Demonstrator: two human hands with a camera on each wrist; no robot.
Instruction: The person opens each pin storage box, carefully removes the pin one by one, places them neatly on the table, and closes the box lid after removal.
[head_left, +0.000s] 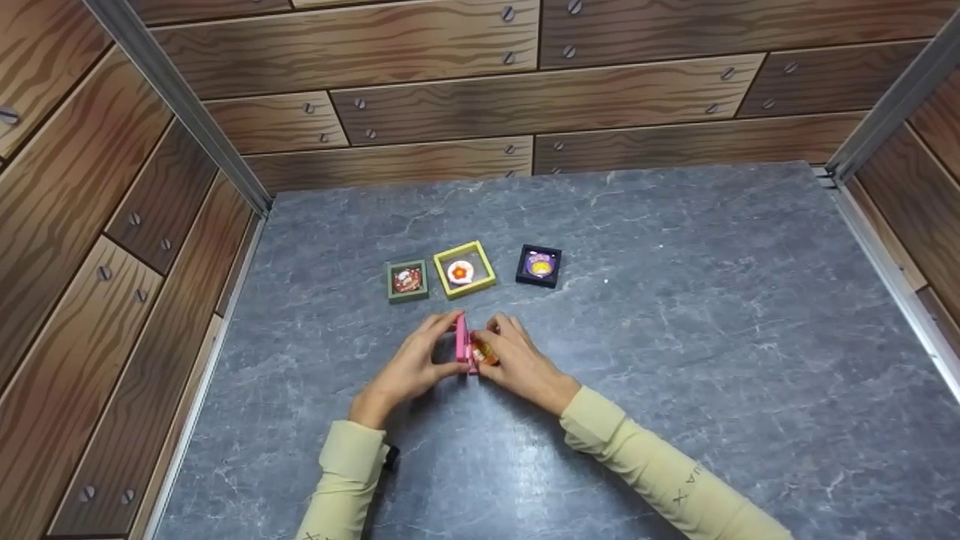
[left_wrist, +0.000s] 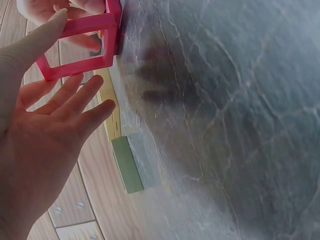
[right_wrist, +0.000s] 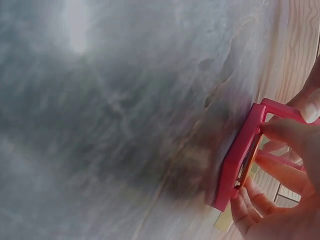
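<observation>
A pink hinged display frame (head_left: 461, 339) stands opened on the table between both hands, one half upright. My left hand (head_left: 412, 367) holds the upright half by opposite edges, thumb on one side and fingertips on the other; its window shows in the left wrist view. My right hand (head_left: 521, 366) pinches a round orange badge (head_left: 486, 352) between thumb and fingers. In the right wrist view the badge (right_wrist: 250, 160) appears edge-on, close over the lower half of the pink frame (right_wrist: 240, 150). Right-hand fingers cover much of the badge.
Beyond the hands lie three more frames on the grey marbled table (head_left: 712, 315): a green one (head_left: 391, 285), a yellow one (head_left: 487, 262) and a black one (head_left: 520, 264), each with a round badge inside. Wood-patterned walls (head_left: 450, 97) enclose the back and sides.
</observation>
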